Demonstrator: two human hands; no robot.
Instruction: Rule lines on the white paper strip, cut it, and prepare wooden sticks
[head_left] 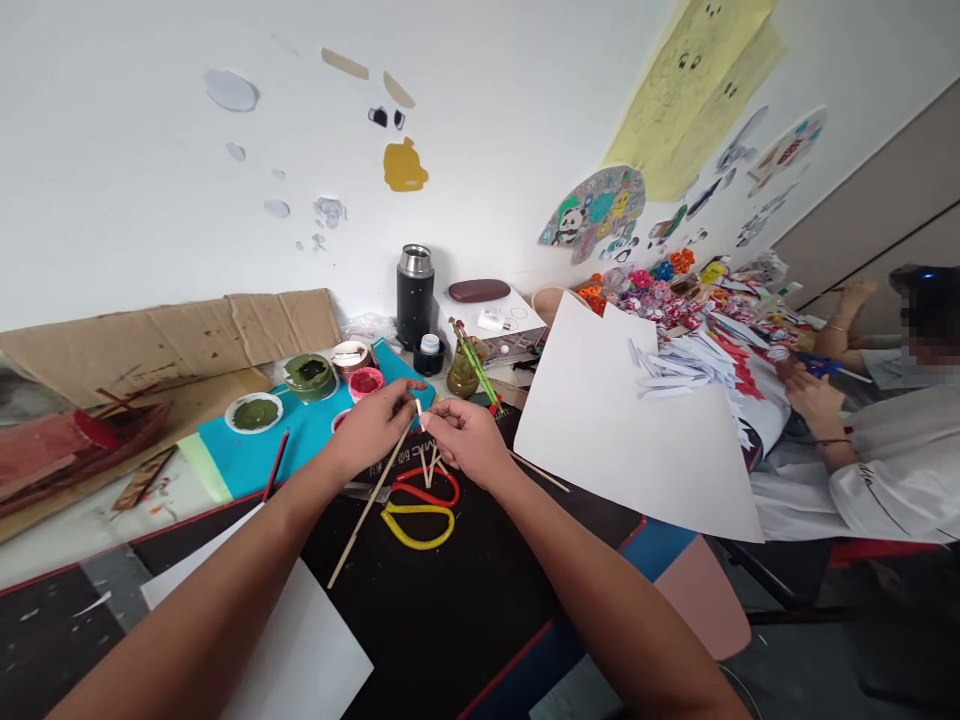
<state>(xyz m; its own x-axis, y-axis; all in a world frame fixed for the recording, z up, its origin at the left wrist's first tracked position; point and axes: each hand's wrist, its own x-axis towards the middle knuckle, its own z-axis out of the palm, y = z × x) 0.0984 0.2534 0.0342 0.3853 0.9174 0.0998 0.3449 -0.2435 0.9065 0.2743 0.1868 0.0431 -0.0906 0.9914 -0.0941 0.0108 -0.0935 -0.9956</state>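
My left hand (381, 428) and my right hand (466, 442) meet over the black mat (420, 620), fingertips pinched together. Between them is a small white strip (419, 408), perhaps paper; my fingers partly cover it. A long thin wooden stick (365, 515) slants from beneath my left fingers toward the lower left; whether I touch it is unclear. Below my right hand are short pale sticks (428, 468), partly hidden. Scissors with one red and one yellow handle loop (418, 528) lie on the mat just under my hands, their blades pointing left.
Paint pots (309, 374), a red pencil (277, 465) and a black flask (415, 297) stand or lie behind my hands. White paper (592, 430) covers the right side, bearing folded paper strips (679, 365). At far right sits another person (892, 430), hands busy. A model boat (90, 450) rests left.
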